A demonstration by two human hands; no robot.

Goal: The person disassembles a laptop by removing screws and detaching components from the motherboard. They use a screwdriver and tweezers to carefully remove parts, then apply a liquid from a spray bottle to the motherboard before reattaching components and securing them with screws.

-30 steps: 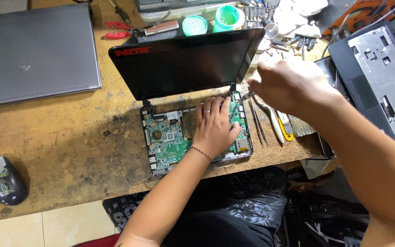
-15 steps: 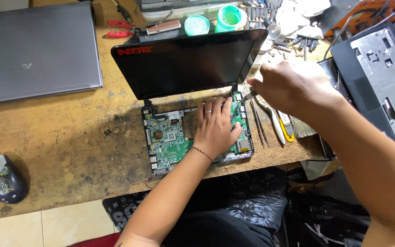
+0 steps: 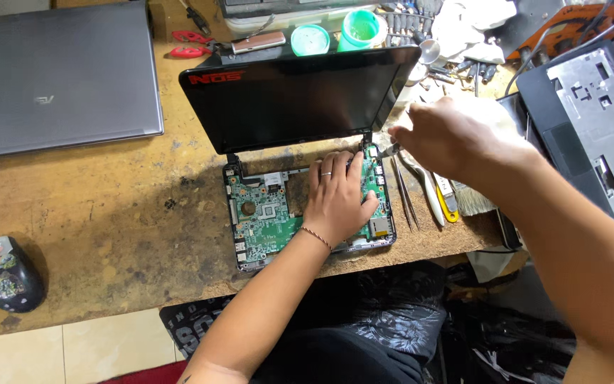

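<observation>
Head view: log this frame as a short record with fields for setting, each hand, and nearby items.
setting: worn wooden bench
work piece: opened netbook, green board exposed, screen tilted back
left hand: flat on the board
right hand: at the right hinge, fingers pinched on a small tool, tip barely visible
nearby: tweezers, closed laptop, mouse

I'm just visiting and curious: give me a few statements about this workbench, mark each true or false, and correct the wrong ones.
1. The left hand lies flat on the green circuit board. True.
2. The small laptop's screen is lit. False: it is dark.
3. The right hand is near the screen's right hinge. True.
4. The grey laptop at the far left stands open. False: it lies closed.
5. The tweezers lie left of the circuit board. False: they lie to its right.
</observation>
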